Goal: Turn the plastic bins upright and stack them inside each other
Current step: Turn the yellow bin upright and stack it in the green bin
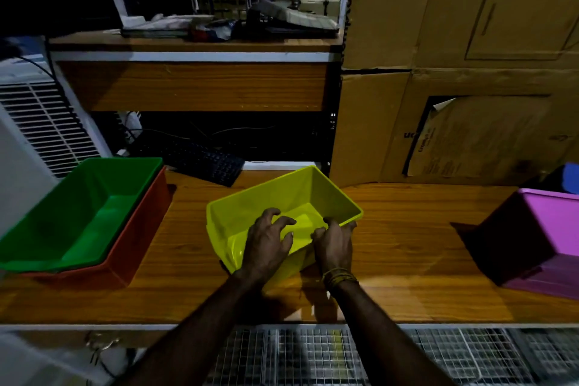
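Observation:
A yellow bin [291, 194] sits mouth-up and tilted in the middle of the wooden table [407, 244]. My left hand [269, 241] curls over its near rim with the fingers inside. My right hand [333, 244] grips the near right rim. At the left, a green bin [84, 213] is nested upright inside a red bin [131, 257]. A pink bin [545, 238] lies tipped at the right edge, its pale bottom facing up.
A black keyboard [203, 160] lies behind the yellow bin under a wooden shelf [194, 84]. Cardboard boxes [470, 72] stand at the back right. A white vented unit [40, 122] is at the left. Wire mesh [313, 354] runs below the table's front edge.

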Demonstrator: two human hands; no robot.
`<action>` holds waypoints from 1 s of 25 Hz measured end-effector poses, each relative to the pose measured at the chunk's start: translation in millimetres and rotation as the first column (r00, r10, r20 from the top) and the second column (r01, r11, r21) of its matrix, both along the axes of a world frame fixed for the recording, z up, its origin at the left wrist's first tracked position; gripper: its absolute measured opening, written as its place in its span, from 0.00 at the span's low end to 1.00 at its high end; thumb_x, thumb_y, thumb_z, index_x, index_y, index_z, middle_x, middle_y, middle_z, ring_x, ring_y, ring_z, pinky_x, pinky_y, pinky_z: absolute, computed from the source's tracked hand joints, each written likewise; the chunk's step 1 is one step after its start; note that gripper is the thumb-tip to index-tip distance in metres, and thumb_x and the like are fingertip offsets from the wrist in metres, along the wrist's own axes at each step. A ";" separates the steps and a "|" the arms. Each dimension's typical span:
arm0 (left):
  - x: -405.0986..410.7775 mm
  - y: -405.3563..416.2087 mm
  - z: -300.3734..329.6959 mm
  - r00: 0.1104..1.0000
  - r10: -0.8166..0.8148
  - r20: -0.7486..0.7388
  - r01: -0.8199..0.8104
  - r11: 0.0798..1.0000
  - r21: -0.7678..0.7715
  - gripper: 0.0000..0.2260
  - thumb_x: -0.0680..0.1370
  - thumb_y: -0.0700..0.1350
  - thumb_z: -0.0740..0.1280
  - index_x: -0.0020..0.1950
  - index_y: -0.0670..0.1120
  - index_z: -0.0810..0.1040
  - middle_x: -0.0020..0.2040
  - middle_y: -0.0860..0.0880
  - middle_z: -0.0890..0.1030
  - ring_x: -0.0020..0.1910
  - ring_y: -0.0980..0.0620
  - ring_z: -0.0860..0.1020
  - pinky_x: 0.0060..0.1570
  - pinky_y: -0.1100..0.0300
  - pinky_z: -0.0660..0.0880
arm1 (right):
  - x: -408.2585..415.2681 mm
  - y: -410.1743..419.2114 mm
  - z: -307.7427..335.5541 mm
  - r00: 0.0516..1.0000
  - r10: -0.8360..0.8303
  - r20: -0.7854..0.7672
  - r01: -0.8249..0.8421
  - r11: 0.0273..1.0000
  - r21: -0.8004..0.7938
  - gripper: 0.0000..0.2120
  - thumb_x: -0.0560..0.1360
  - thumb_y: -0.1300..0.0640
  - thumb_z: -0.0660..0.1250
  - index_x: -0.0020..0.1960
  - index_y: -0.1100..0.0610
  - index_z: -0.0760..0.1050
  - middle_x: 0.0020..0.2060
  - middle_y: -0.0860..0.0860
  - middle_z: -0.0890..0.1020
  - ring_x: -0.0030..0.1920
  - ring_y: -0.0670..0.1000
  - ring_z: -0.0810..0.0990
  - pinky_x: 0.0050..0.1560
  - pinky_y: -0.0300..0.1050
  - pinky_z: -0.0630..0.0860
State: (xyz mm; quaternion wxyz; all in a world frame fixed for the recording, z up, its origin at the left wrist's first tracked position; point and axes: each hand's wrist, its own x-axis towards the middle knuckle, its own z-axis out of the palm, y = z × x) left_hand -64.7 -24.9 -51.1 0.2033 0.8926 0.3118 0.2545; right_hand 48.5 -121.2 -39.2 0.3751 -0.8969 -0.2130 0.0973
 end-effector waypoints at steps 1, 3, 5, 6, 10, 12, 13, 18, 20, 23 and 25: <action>-1.8 3.4 -0.1 0.999 0.023 -0.025 -0.022 1.000 0.013 0.12 0.74 0.48 0.68 0.58 0.54 0.80 0.65 0.46 0.74 0.64 0.44 0.74 0.60 0.49 0.71 | 3.6 0.2 1.9 1.000 0.007 0.000 -0.007 1.000 -0.025 0.18 0.76 0.60 0.62 0.65 0.57 0.75 0.70 0.70 0.60 0.48 0.70 0.79 0.49 0.51 0.75; -3.9 8.1 0.7 0.994 0.075 -0.079 -0.072 0.996 0.045 0.14 0.75 0.49 0.68 0.60 0.53 0.79 0.67 0.44 0.72 0.67 0.43 0.71 0.65 0.46 0.67 | 14.5 -0.8 3.1 0.998 0.038 0.039 -0.036 0.998 -0.052 0.18 0.76 0.61 0.61 0.65 0.56 0.75 0.71 0.71 0.58 0.53 0.70 0.78 0.52 0.52 0.75; -5.0 11.1 2.5 0.980 0.127 -0.153 -0.121 0.991 0.049 0.17 0.76 0.50 0.68 0.64 0.54 0.77 0.71 0.44 0.68 0.72 0.42 0.66 0.70 0.41 0.61 | 26.7 -4.5 2.7 0.990 0.104 0.100 -0.099 0.994 -0.053 0.18 0.74 0.63 0.63 0.64 0.56 0.76 0.70 0.69 0.65 0.57 0.68 0.77 0.56 0.53 0.74; -4.5 11.7 3.7 0.968 0.147 -0.203 -0.142 0.989 0.039 0.18 0.76 0.50 0.67 0.67 0.54 0.74 0.74 0.44 0.65 0.74 0.42 0.62 0.71 0.39 0.58 | 32.7 -6.1 1.9 0.981 0.155 0.120 -0.151 0.988 -0.044 0.19 0.73 0.64 0.64 0.63 0.57 0.77 0.66 0.67 0.71 0.57 0.66 0.78 0.56 0.53 0.74; -0.1 14.5 4.7 0.901 0.201 -0.384 -0.192 0.979 0.061 0.25 0.78 0.53 0.63 0.75 0.58 0.63 0.79 0.44 0.54 0.78 0.40 0.51 0.72 0.34 0.48 | 49.2 -9.0 4.1 0.945 0.293 0.143 -0.291 0.956 -0.036 0.19 0.69 0.64 0.71 0.60 0.58 0.79 0.53 0.61 0.82 0.56 0.63 0.79 0.53 0.54 0.75; -1.2 17.0 3.3 0.864 0.255 -0.435 -0.236 0.967 0.099 0.27 0.77 0.55 0.63 0.75 0.59 0.61 0.80 0.43 0.52 0.78 0.36 0.50 0.72 0.31 0.48 | 59.0 -8.6 3.9 0.923 0.353 0.154 -0.350 0.936 -0.045 0.18 0.70 0.65 0.71 0.59 0.60 0.79 0.55 0.62 0.81 0.56 0.63 0.78 0.55 0.54 0.75; -3.1 19.7 3.2 0.840 0.279 -0.466 -0.263 0.959 0.100 0.28 0.77 0.56 0.63 0.76 0.59 0.59 0.80 0.43 0.51 0.77 0.35 0.50 0.71 0.31 0.48 | 63.1 -7.9 4.7 0.917 0.372 0.147 -0.369 0.928 -0.043 0.18 0.70 0.66 0.71 0.59 0.61 0.79 0.56 0.63 0.80 0.57 0.64 0.78 0.56 0.54 0.75; -19.2 31.4 1.4 0.777 0.305 -0.550 -0.337 0.941 0.046 0.31 0.77 0.56 0.63 0.78 0.55 0.55 0.79 0.42 0.51 0.75 0.35 0.56 0.71 0.38 0.55 | 50.5 -7.2 2.8 0.900 0.411 0.144 -0.398 0.911 -0.110 0.19 0.76 0.63 0.65 0.66 0.60 0.74 0.67 0.68 0.70 0.70 0.65 0.67 0.68 0.51 0.66; -22.2 31.8 -2.5 0.769 0.343 -0.540 -0.342 0.934 0.106 0.31 0.78 0.57 0.61 0.78 0.53 0.55 0.80 0.45 0.53 0.72 0.37 0.61 0.68 0.43 0.62 | 25.5 -13.9 -2.6 0.923 0.362 0.133 -0.352 0.931 -0.094 0.22 0.78 0.58 0.64 0.71 0.58 0.68 0.74 0.69 0.57 0.74 0.67 0.61 0.70 0.52 0.65; -23.8 33.5 -7.0 0.803 0.353 -0.481 -0.351 0.931 0.098 0.34 0.77 0.56 0.61 0.79 0.49 0.52 0.80 0.49 0.53 0.70 0.37 0.63 0.65 0.44 0.64 | -19.4 -28.8 -15.2 0.960 0.254 0.120 -0.242 0.965 -0.104 0.27 0.80 0.54 0.61 0.76 0.56 0.60 0.77 0.66 0.50 0.73 0.66 0.64 0.61 0.52 0.73; -29.3 34.7 -4.3 0.837 0.330 -0.437 -0.336 0.940 0.068 0.33 0.77 0.55 0.62 0.79 0.48 0.54 0.80 0.50 0.55 0.69 0.37 0.64 0.63 0.44 0.66 | -38.4 -32.9 -24.4 0.968 0.206 0.143 -0.185 0.972 -0.148 0.26 0.80 0.54 0.60 0.76 0.57 0.61 0.75 0.65 0.58 0.72 0.65 0.66 0.63 0.54 0.74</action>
